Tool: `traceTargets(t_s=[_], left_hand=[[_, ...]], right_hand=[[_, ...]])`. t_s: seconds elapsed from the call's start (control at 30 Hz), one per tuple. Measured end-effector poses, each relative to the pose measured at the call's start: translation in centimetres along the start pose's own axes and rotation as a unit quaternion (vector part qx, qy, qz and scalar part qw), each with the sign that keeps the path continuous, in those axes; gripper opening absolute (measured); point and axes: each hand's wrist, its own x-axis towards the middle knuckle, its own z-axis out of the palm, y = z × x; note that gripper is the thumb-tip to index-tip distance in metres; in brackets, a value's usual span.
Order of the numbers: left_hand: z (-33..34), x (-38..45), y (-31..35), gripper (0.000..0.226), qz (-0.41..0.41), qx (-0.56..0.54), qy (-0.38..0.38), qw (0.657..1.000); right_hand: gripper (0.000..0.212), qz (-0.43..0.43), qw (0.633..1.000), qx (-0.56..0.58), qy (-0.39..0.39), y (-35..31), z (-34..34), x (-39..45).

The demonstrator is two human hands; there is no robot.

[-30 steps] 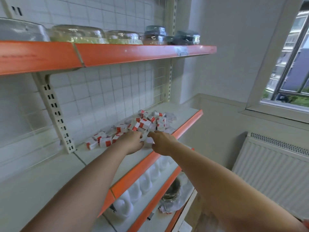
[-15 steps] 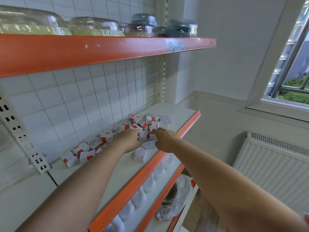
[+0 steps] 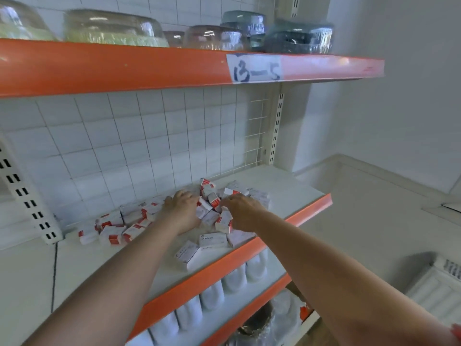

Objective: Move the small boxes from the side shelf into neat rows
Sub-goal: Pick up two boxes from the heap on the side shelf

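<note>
Many small white boxes with red ends (image 3: 210,196) lie in a loose pile on the middle white shelf (image 3: 287,191), spreading left along the tiled back wall (image 3: 112,231). Three boxes (image 3: 213,240) lie side by side near the orange front edge. My left hand (image 3: 183,208) rests palm down on the pile with its fingers stretched forward. My right hand (image 3: 243,212) is beside it, fingers curled down into the pile, and it holds a tilted box (image 3: 224,222) at its thumb side. Both hands hide the boxes under them.
The orange upper shelf (image 3: 149,68) overhangs close above, carrying clear plastic tubs (image 3: 112,28) and a label reading 13-5 (image 3: 254,69). White bottles (image 3: 234,278) stand on the shelf below. A slotted upright (image 3: 30,201) is at left, a radiator (image 3: 439,285) at lower right.
Both hands have reached deeper into the pile. A few boxes now lie near the shelf's front edge. The view has moved closer and tilted up.
</note>
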Motion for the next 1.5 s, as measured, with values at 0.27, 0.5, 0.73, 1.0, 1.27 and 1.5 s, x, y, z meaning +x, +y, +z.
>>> traceTargets(t_s=[0.27, 0.5, 0.73, 1.0, 1.27, 1.5], left_hand=[[1.3, 0.9, 1.2, 0.06, -0.081, 0.029, -0.011, 0.996], [1.1, 0.7, 1.9, 0.064, -0.124, 0.031, -0.018, 0.992], [1.4, 1.0, 1.9, 0.063, -0.11, 0.02, -0.007, 0.994], [1.4, 1.5, 1.4, 0.06, -0.083, 0.031, 0.019, 0.996], [1.7, 1.3, 1.1, 0.048, -0.077, 0.087, 0.003, 0.993], [1.7, 0.7, 0.6, 0.042, -0.062, 0.039, 0.009, 0.997]], right_hand=[[0.065, -0.143, 0.988, -0.034, -0.038, 2.3, 0.6, 2.1], [0.059, -0.2, 0.976, -0.066, -0.045, 2.9, 1.0, 2.7], [0.056, -0.19, 0.979, -0.048, -0.048, 3.4, 1.1, 3.3], [0.051, -0.171, 0.984, -0.026, -0.045, 3.4, 1.2, 3.7], [0.047, -0.147, 0.988, -0.013, -0.054, 3.1, 1.6, 3.6], [0.046, -0.145, 0.987, -0.011, -0.063, 2.4, 0.8, 3.1]])
